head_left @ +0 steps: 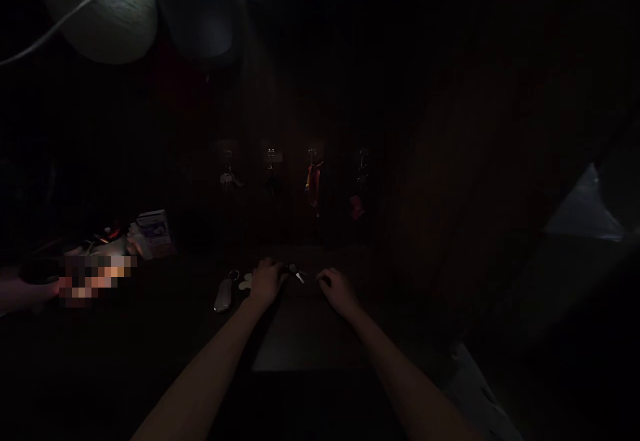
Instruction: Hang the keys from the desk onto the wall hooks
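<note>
The view is very dark. My left hand (267,282) is on the dark surface, its fingers curled and closed at the dark round end of a key (299,277). The key's pale blade points right, toward my other hand. My right hand (339,289) is bent inward just to the right, fingertips pinched near the thumb; anything between them is too dim to make out. Left of my left hand lies a greyish elongated key fob (223,295) with a ring at its top. Between it and my hand is a pale, flower-shaped piece (245,281), partly hidden by the hand.
Behind my hands, key bunches (230,179) and a red and yellow strap (313,184) hang from wall hooks. At left are a small box (155,231) and clutter, with a pixelated patch in front. Pale caps (105,11) hang above, crossed by a cord (75,11).
</note>
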### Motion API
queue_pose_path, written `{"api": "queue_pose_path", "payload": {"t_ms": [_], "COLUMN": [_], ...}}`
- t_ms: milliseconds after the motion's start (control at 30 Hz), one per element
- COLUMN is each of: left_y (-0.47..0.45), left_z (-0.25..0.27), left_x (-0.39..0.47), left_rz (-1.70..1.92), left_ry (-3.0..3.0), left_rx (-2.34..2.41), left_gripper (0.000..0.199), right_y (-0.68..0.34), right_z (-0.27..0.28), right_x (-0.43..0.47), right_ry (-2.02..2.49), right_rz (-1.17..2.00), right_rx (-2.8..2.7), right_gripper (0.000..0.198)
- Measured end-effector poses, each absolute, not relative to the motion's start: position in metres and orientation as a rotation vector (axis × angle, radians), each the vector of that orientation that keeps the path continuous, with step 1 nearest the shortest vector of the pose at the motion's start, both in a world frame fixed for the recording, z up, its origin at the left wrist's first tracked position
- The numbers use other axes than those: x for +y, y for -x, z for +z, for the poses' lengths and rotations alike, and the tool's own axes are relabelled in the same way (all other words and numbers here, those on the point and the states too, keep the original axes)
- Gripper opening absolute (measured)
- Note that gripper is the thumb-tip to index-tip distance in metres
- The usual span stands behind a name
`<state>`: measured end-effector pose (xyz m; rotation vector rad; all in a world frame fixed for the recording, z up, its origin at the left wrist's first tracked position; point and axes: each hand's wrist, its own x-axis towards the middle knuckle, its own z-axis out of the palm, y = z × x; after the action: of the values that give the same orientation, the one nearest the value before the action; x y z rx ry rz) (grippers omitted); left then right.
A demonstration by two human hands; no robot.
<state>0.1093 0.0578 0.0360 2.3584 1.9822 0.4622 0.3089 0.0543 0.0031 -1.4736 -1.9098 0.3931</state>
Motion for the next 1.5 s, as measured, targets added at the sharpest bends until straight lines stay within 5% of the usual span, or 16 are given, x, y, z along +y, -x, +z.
{"api": "queue_pose_path", "payload": {"t_ms": [433, 767, 1200, 1500], "left_y": [-0.097, -0.087, -0.098, -0.099], "left_z": [0.039, 0.035, 0.047, 0.066], "left_x": [0.051, 0.056, 0.053, 0.065], "left_rz": [0.567, 1.249, 1.167, 1.268], "left_ry": [-2.150, -1.614, -1.162, -1.213], "left_rx": [2.051, 1.545, 1.139, 1.150], "left_gripper": [0.033, 0.019, 0.045, 0.034], "right_y": [-0.308, -0.308, -0.309, -0.308], "right_z": [0.006, 0.004, 0.005, 0.001], "right_x": [0.053, 0.053, 0.053, 0.054], "right_ry": [1.485, 1.479, 1.454, 1.466], "right_rz": [0.391, 0.387, 0.413, 0.418], "right_rx": [-1.903, -1.891, -1.885, -1.872], "right_gripper": [0.018, 0.017, 0.020, 0.019]}}
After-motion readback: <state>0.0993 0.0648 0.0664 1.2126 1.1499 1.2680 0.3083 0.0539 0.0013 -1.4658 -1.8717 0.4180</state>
